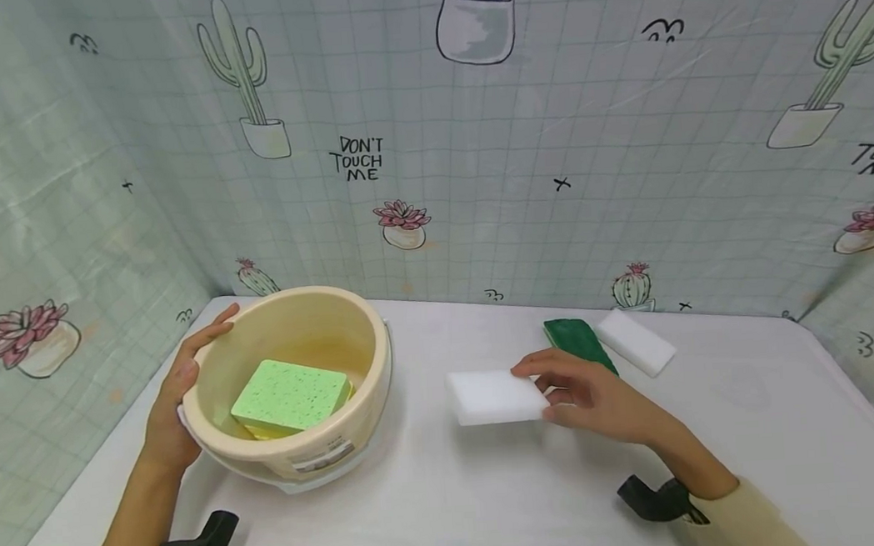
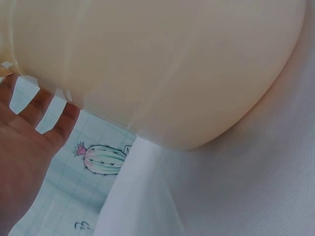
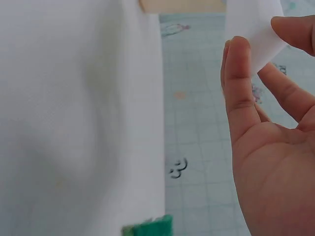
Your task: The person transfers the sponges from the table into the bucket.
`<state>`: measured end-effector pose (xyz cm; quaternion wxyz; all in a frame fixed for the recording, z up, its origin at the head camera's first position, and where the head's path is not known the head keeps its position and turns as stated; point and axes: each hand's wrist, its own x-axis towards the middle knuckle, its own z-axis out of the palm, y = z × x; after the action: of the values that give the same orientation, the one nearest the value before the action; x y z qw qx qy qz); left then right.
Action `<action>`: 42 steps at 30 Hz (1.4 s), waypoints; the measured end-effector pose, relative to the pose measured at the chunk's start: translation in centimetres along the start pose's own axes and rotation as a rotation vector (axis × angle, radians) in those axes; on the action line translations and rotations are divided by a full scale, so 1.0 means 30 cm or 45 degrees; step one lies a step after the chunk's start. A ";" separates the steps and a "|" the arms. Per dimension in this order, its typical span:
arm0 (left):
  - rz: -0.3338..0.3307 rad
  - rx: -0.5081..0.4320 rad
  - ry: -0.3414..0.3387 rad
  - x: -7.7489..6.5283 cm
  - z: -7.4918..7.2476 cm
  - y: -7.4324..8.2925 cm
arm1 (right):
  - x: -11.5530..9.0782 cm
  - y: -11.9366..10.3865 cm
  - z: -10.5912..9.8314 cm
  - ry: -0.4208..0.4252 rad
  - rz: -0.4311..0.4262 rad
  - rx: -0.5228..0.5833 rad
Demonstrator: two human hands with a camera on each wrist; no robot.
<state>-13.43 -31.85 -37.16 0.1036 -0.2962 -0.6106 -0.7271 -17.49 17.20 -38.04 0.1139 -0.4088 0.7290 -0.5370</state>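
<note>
A cream bucket (image 1: 381,335) stands on the left of the table, with a light-green speckled sponge (image 1: 290,395) inside on top of something yellow. My left hand (image 1: 170,406) rests against the bucket's outer left side near the rim, its fingers fairly straight; in the left wrist view they spread along the wall. Right of the bucket, my right hand (image 1: 595,397) pinches a white sponge block (image 1: 493,396) by its right end, above the table. The right wrist view shows thumb and fingers on opposite faces of this white block (image 3: 251,29).
Behind my right hand lie a dark-green scouring pad (image 1: 580,343) and another white sponge block (image 1: 636,342), side by side on the white table (image 1: 436,507). A cactus-print curtain (image 1: 475,154) hangs along the back and both sides.
</note>
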 end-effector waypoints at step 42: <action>-0.005 0.044 0.031 -0.001 0.006 0.005 | 0.443 -0.312 0.140 0.113 0.067 -0.002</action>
<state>-13.27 -31.73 -37.05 0.1145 -0.2843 -0.6224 -0.7202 -19.00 3.94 -27.86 0.0951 -0.3654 0.7442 -0.5510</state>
